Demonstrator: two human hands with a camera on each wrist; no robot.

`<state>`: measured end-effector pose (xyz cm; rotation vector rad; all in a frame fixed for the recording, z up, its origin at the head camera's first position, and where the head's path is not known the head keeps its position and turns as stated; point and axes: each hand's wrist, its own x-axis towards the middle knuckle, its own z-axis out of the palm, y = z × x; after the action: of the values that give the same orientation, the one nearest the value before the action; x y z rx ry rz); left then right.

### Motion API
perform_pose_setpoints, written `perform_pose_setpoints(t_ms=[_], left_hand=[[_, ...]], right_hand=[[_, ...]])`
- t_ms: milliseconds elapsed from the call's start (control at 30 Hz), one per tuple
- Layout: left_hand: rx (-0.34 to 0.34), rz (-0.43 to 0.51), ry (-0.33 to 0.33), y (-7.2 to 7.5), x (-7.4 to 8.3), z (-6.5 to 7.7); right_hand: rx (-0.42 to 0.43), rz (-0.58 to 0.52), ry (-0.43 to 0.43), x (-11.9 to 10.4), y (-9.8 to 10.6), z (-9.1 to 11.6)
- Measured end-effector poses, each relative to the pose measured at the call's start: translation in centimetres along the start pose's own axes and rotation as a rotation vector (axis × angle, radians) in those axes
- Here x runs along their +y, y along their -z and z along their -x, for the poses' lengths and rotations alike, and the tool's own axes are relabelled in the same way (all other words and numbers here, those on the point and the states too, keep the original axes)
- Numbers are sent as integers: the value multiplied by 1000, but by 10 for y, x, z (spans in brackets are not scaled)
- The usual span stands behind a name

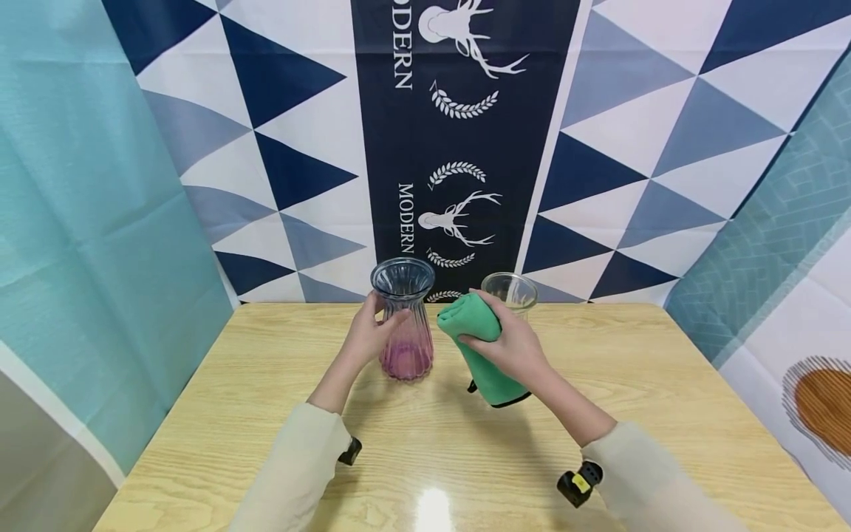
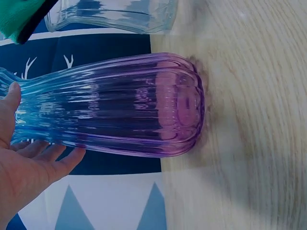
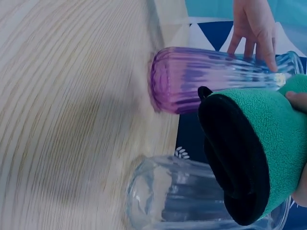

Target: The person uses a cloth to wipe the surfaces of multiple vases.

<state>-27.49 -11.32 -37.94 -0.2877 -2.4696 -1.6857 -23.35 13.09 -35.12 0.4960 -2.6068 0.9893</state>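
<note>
A ribbed glass vase (image 1: 407,340), blue at the flared top and pink-purple at the base, stands upright on the wooden table (image 1: 425,436). My left hand (image 1: 371,332) holds its narrow neck from the left, thumb in front and fingers round the side. In the left wrist view the purple base (image 2: 180,105) of the vase meets the table. My right hand (image 1: 510,343) grips a rolled green towel (image 1: 482,355) with black edging, held above the table. Behind the towel stands a clear glass vase (image 1: 510,290), partly hidden; its body (image 3: 168,194) shows in the right wrist view.
At the table's back edge hangs a patterned cloth (image 1: 299,170) with blue triangles and a dark deer panel. A turquoise cloth (image 1: 80,222) hangs along the left side. Another patterned cloth (image 1: 784,295) borders the right side.
</note>
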Motion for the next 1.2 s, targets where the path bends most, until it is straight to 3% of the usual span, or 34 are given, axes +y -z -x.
perform_pose_setpoints(t_ms=[467,767,967,1200], left_hand=[[-6,3,11,2,-6,-1],[-27,9,6,4,-5,-3],[-39,-12,0,6,-5,-5],[-57,-24,-12,7,-6,-7]], right_hand=[[89,-84,-90,-9,-26,-14],[98,-153,-153,-15,-38,-20],[122,-139,-164,-17,-47,-26],[86,-140,-134,-19,-52,-28]])
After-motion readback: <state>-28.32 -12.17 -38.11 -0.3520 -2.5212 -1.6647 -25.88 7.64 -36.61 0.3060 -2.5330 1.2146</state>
